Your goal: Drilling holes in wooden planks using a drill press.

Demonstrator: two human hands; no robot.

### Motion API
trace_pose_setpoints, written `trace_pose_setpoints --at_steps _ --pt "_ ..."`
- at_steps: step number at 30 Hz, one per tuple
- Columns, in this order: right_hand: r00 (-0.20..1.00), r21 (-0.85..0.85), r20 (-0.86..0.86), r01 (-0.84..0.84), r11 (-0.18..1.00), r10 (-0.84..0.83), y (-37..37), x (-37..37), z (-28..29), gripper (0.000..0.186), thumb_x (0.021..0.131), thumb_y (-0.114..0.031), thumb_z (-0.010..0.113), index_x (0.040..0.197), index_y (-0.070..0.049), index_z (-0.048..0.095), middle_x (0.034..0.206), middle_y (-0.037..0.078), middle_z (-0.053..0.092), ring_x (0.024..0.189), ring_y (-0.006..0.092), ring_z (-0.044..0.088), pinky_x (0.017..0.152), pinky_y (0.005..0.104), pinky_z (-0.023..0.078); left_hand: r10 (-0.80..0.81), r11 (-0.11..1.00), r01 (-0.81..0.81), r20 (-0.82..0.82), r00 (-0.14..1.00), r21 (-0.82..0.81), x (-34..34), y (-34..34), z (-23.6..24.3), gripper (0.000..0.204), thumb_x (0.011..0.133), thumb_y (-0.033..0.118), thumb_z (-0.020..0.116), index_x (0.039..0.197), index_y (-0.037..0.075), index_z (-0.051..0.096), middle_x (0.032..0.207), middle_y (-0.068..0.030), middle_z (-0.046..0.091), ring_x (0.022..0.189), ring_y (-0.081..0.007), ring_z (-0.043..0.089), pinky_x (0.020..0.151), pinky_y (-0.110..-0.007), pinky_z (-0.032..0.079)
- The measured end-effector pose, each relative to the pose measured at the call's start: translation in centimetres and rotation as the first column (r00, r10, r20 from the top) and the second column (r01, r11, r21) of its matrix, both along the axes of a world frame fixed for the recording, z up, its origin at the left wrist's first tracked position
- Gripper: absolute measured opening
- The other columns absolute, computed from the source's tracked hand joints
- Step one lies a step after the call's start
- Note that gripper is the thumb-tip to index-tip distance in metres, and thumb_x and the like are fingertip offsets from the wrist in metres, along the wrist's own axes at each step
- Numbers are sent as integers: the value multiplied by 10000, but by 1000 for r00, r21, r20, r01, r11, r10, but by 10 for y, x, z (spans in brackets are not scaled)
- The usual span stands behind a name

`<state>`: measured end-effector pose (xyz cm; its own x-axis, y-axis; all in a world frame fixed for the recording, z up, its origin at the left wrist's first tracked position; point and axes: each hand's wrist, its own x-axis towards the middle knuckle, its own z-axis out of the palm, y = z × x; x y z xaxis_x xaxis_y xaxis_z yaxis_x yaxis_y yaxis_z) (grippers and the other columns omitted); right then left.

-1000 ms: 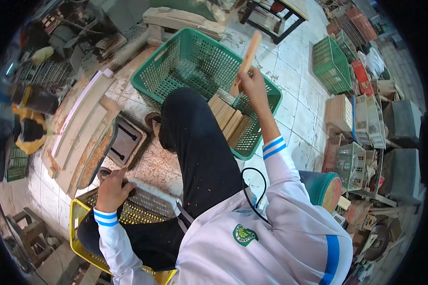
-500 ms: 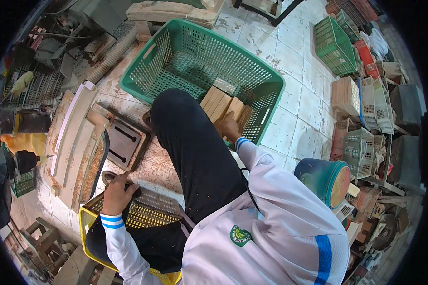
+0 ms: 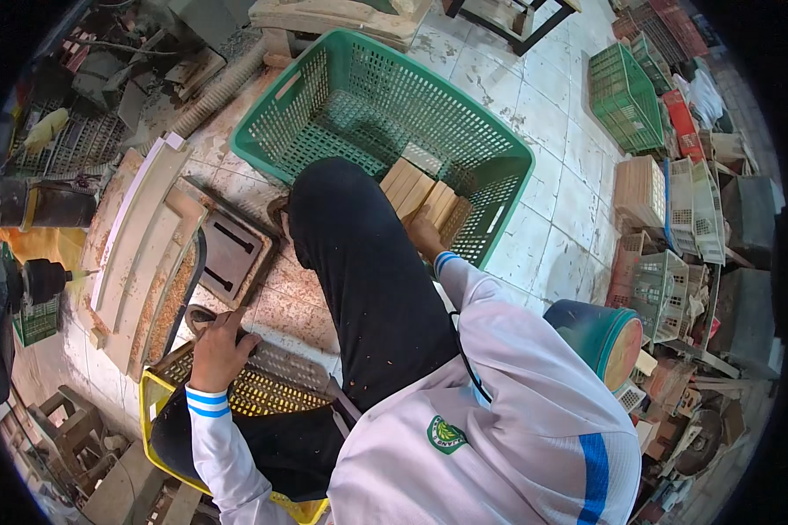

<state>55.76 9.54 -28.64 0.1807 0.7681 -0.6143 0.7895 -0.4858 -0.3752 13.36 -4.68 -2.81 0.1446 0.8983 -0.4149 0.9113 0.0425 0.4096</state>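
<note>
Light wooden blocks point(image 3: 404, 185) lie side by side in rows inside a large green plastic basket point(image 3: 464, 105), at its near right end. My right hand point(image 3: 425, 238) reaches over the basket's near rim, its fingers closed on the near end of a wooden block. My knee partly hides that hand's grip. My left hand point(image 3: 221, 352) is over the far edge of a yellow crate point(image 3: 153, 411), beside my left leg. Its thumb stands apart from the fingers, and nothing shows in its grasp.
Curved boards point(image 3: 140, 236) with sawdust and a dark-framed metal plate point(image 3: 232, 254) lie left of my knee. A power drill point(image 3: 44, 289) juts in at the left rim. A lidded bucket point(image 3: 600, 337) stands at my right. Crates point(image 3: 626, 96) and stacked wood point(image 3: 641, 188) line the right side.
My right hand's extended index finger has drawn in against the blocks. The view has shifted slightly, while my left hand stays almost where it was.
</note>
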Motion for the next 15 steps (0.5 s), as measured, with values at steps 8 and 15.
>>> trace_pose_setpoints --at_steps 8,15 --pt "1000 -129 18 -3 992 6 4 -17 38 1070 849 -471 668 1449 224 119 1189 336 631 1142 404 634 955 408 487 -12 1000 12 29 1000 5 -3 -1 -3 537 831 272 719 1287 18 592 1165 -232 651 1019 -423 641 869 -483 516" --pt "966 18 -182 -182 983 182 -10 -24 67 700 957 -414 545 1406 100 389 1223 250 634 1126 342 622 958 387 482 137 990 -134 367 920 -31 -51 -33 42 323 911 291 606 878 -2 738 787 -233 684 773 -372 665 761 -433 528"
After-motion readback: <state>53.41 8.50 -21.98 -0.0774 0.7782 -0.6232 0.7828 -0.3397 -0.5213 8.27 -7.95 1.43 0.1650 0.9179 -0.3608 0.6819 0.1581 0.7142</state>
